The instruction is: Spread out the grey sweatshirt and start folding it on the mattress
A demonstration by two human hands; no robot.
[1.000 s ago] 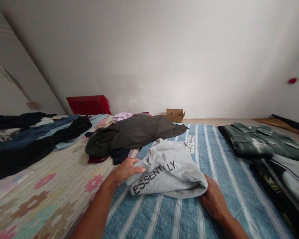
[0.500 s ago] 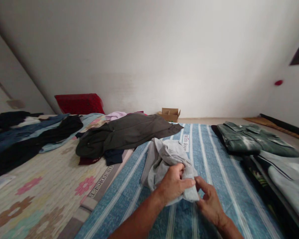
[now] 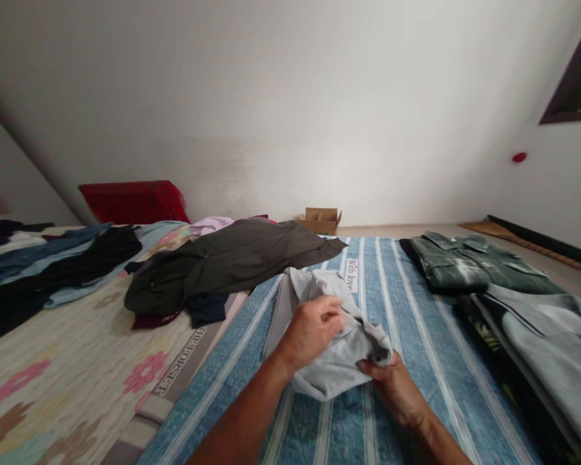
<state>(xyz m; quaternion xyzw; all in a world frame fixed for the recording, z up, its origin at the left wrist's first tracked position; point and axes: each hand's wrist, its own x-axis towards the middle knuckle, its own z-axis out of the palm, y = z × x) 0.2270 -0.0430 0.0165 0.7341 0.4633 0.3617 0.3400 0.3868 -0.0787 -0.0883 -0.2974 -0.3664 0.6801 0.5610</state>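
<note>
Here's the right hand [image 3: 394, 386], thumb and fingers pinching the edge of a crumpled light-grey cloth garment [image 3: 351, 352]; the left hand [image 3: 314, 328], loosely curled, is over it, grip impossible to tell. The garment's on a blue, white-striped fabric sheet [image 3: 419, 323].

Soft, rather dim light spreads over the white wall [image 3: 290, 97], palest right of centre and greying toward the upper left. A muted shadow darkens the striped blue sheet [image 3: 421, 349] beneath the right hand [image 3: 394, 387]. Wide-angle stretching and softness affect the folded grey garment [image 3: 547, 349]; the black garment [image 3: 94, 258] loses detail.
</note>
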